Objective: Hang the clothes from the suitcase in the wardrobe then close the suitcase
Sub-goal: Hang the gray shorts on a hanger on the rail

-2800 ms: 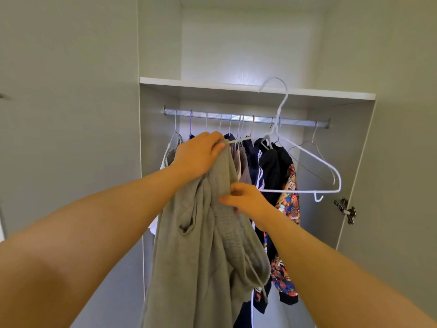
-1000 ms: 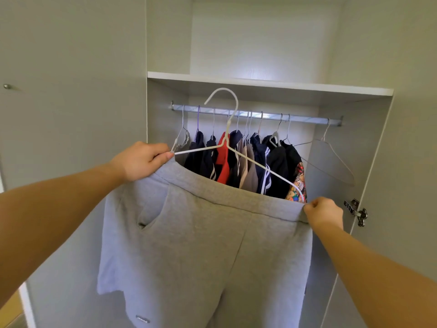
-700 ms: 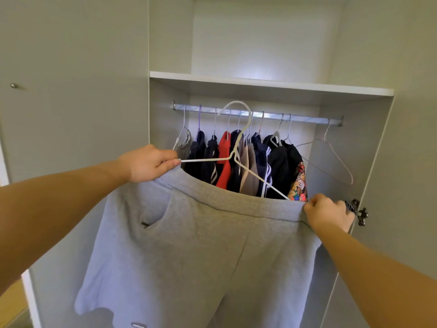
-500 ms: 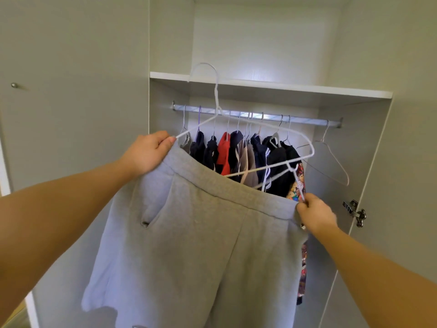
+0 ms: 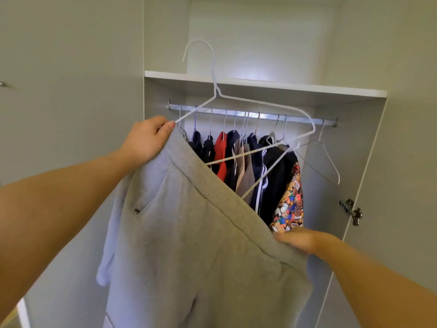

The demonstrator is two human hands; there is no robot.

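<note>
Wardrobe: one sweatpants, maybe twelve hangers

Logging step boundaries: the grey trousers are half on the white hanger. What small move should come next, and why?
Probably the right hand lifts its waistband end of the grey trousers over the free right shoulder of the white hanger. The left hand already pinches waistband and hanger tip together, while that shoulder stands clear above the cloth, hook not yet on the rail.
</note>
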